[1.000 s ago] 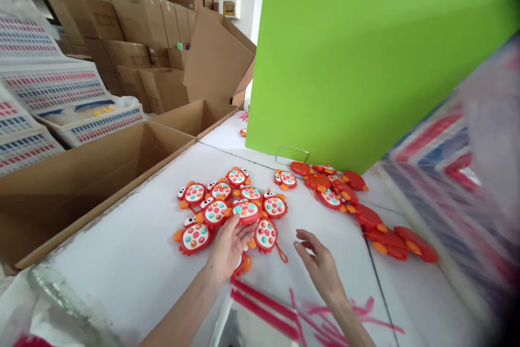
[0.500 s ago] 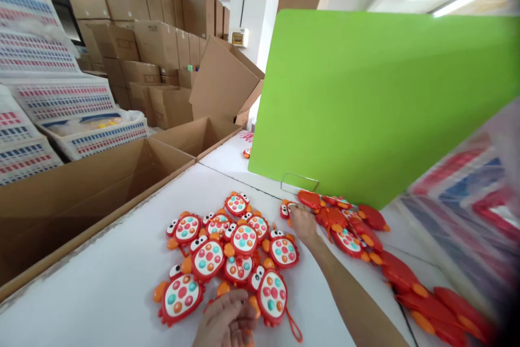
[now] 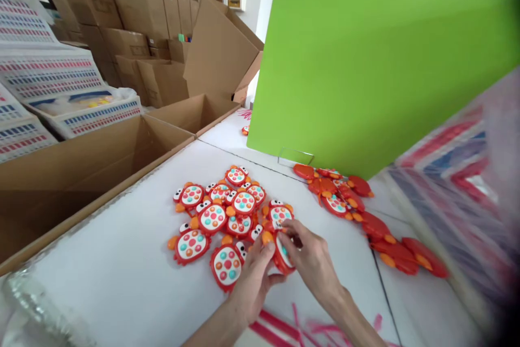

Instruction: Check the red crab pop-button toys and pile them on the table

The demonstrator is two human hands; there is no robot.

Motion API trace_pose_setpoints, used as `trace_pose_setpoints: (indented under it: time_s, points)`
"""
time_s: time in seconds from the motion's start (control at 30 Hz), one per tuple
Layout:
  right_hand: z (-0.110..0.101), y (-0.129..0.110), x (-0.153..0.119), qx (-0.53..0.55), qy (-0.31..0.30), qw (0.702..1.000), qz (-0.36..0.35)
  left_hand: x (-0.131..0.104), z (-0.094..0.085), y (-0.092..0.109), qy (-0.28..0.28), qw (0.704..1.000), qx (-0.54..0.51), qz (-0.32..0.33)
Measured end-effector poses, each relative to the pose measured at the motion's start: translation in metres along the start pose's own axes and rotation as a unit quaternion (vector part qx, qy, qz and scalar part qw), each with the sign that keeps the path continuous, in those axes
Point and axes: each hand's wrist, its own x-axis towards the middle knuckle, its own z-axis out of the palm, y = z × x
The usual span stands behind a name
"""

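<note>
A red crab-like toy with a white dotted face is held between both hands at the near side of the table. My left hand grips its left edge, by an orange claw. The fingers of my right hand are closed on its upper right side. Left of the hands, a cluster of similar toys lies face up, some overlapping. One of them rests right beside my left hand. More red toys, many face down, lie in a row to the right.
A green board stands upright behind the white table. Open cardboard boxes line the left edge, with plastic baskets beyond. Pink strips lie at the near edge.
My right hand has come back from the far toys to meet my left hand. A toy is now between them. The view has tilted downward, bringing pink strips into sight.
</note>
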Motion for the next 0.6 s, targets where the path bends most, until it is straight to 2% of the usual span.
trace_pose_setpoints:
  time_s: [0.13,0.27,0.37,0.47,0.6]
  points:
    - [0.000,-0.022,-0.048,0.166,0.015,0.985,0.048,-0.018,-0.003,-0.002,0.009,1.000,0.009,-0.024]
    - [-0.010,-0.013,-0.085,0.234,0.120,0.951,0.161,-0.038,-0.006,0.000,0.021,0.999,0.024,-0.009]
    - [-0.011,-0.006,-0.112,0.277,0.136,0.924,0.228,-0.048,-0.001,-0.002,0.033,0.999,0.030,0.005]
    - [-0.006,-0.010,-0.132,0.343,0.117,0.894,0.263,-0.054,0.004,-0.010,0.020,0.997,0.068,-0.004]
    - [0.002,-0.026,-0.140,0.447,0.157,0.839,0.268,-0.061,0.006,-0.021,-0.023,0.997,0.072,-0.025]
